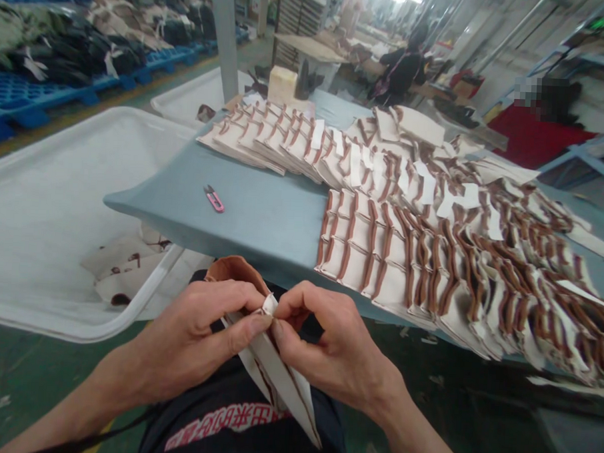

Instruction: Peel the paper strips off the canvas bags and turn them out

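Observation:
Above my lap, both hands pinch the same spot on a cream fabric piece [283, 369] with brown edging. My left hand [207, 329] is closed on it, thumb and forefinger at a small raised corner. Thumb and fingertips of my right hand [327, 341] press together on the corner's other side. A brown flap [237, 270] of the piece curves up behind my left fingers. Exactly what lies between the fingertips is too small to make out. Pink-handled thread snips [214, 199] lie apart from my hands on the blue-covered table [262, 215].
Rows of similar cream pieces [361, 236] with brown edging cover the table's right and back, some with white paper slips [426, 184]. A large white bin [59, 169] at left holds some cream pieces [124, 269]. A metal post [224, 43] stands behind. Another person [401, 70] is farther back.

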Motion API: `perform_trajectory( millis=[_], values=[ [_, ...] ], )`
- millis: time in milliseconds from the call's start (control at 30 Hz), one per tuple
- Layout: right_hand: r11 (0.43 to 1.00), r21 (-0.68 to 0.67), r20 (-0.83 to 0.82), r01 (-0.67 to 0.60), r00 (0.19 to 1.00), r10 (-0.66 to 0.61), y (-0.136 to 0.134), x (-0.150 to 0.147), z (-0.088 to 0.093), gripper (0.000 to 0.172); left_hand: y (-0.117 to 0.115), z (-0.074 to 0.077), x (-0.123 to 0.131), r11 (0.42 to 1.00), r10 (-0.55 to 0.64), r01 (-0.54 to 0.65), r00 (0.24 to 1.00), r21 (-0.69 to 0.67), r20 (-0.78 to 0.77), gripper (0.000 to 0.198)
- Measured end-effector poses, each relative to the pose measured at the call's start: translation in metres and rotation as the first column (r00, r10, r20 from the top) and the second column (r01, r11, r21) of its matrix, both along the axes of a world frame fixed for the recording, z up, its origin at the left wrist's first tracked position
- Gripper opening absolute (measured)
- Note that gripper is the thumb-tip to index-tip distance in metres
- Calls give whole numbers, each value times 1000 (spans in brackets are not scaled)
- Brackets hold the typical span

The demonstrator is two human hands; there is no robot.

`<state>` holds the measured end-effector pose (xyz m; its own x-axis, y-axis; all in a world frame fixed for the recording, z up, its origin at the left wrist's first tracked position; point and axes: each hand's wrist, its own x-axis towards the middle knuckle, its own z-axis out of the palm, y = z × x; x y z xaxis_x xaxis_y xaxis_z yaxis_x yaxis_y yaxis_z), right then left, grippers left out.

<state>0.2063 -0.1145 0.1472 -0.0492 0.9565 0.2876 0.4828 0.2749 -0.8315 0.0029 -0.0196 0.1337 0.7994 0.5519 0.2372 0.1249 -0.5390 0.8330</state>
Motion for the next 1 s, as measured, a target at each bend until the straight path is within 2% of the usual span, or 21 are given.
perform_trajectory(
  millis=[133,333,500,633,767,1000],
  values=[
    [999,-38,10,-8,1000,9,-2,1,0,12,-1,-2,-2,998,-15,14,1000,56,15,22],
    [998,-67,26,3,1000,-1,-3,3,-3,11,-5,3,-3,998,-31,35,997,58,-72,25],
    [999,31,158,43,986,-48,-6,7,2,10,-5,0,0,995,-11,18,997,101,-71,26],
    [997,81,210,4,977,-21,-8,12,10,11,-6,-5,3,987,-5,16,998,163,-67,28],
    [1000,-17,215,-23,976,26,-7,18,18,15,-8,-5,7,979,-31,46,996,199,-80,32],
    [979,-202,133,23,991,4,-4,22,29,14,-12,-2,13,955,-15,37,997,294,-76,33]
  ],
)
